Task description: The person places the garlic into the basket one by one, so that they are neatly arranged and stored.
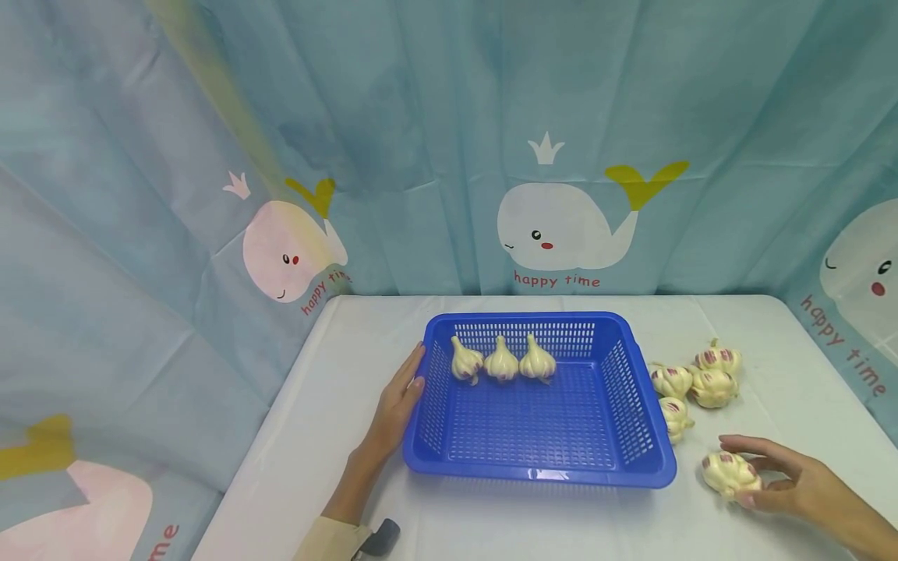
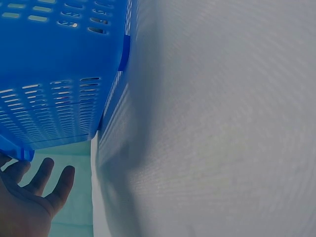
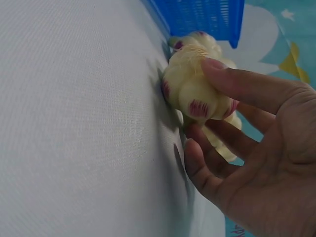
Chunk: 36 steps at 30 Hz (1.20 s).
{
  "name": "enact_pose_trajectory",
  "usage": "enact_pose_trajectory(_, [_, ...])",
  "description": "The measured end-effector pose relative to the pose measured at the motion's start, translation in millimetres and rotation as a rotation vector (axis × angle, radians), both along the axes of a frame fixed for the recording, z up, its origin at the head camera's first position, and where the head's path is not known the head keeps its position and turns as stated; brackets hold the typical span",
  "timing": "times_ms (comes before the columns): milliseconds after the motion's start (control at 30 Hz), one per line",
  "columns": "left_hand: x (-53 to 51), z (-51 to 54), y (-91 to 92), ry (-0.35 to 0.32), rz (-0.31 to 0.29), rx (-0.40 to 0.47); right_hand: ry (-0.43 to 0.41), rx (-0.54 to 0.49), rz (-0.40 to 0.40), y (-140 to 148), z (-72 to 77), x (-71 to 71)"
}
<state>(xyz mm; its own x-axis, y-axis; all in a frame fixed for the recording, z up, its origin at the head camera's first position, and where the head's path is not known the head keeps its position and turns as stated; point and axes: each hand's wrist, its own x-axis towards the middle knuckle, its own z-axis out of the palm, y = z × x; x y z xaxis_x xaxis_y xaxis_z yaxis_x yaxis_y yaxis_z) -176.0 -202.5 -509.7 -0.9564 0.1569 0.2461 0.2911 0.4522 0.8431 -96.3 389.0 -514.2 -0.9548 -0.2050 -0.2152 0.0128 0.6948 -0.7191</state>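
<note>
My right hand [image 1: 807, 487] holds a garlic bulb [image 1: 731, 474] with purple patches, right of the basket. In the right wrist view the thumb lies on the root end of this bulb [image 3: 190, 91], with fingers curled about its other side. A blue plastic basket [image 1: 540, 477] stands mid-table. Three whiter garlic bulbs [image 1: 501, 361] sit in a row along its back wall, stems up. My left hand [image 1: 394, 409] rests against the basket's left rim, fingers extended. In the left wrist view, that hand's fingers [image 2: 61, 190] are spread beside the basket's corner.
Several more purple-marked garlic bulbs [image 1: 714, 387] lie clustered right of the basket, one partly hidden by its rim. The white-covered table [image 1: 337, 351] backs onto a blue curtain [image 1: 421, 156] printed with whales.
</note>
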Motion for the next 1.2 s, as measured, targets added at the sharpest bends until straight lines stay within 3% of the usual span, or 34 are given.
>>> enact_pose_trajectory(300, [-0.2, 0.5, 0.2, 0.000, -0.001, 0.001, -0.004, 0.003, 0.013, 4, -7.7, 1.2])
enact_pose_trajectory(467, [-0.3, 0.6, 0.1, 0.003, -0.002, 0.002, 0.032, -0.027, -0.059, 0, -7.4, 0.7])
enact_pose_trajectory(600, [-0.4, 0.0, 0.0, 0.004, -0.003, 0.000, 0.071, -0.099, -0.094, -2, -3.9, 0.4])
enact_pose_trajectory(800, [-0.7, -1.4, -0.7, 0.004, -0.006, 0.003, 0.029, -0.143, -0.134, -2, 2.5, -3.8])
enact_pose_trajectory(1000, [-1.0, -1.6, -0.9, 0.005, -0.010, 0.015, 0.104, -0.169, -0.133, -8, 5.2, -3.6])
enact_pose_trajectory(1200, [-1.0, -1.1, -0.5, 0.004, -0.012, 0.014, 0.037, -0.125, -0.184, -11, 13.2, -8.9])
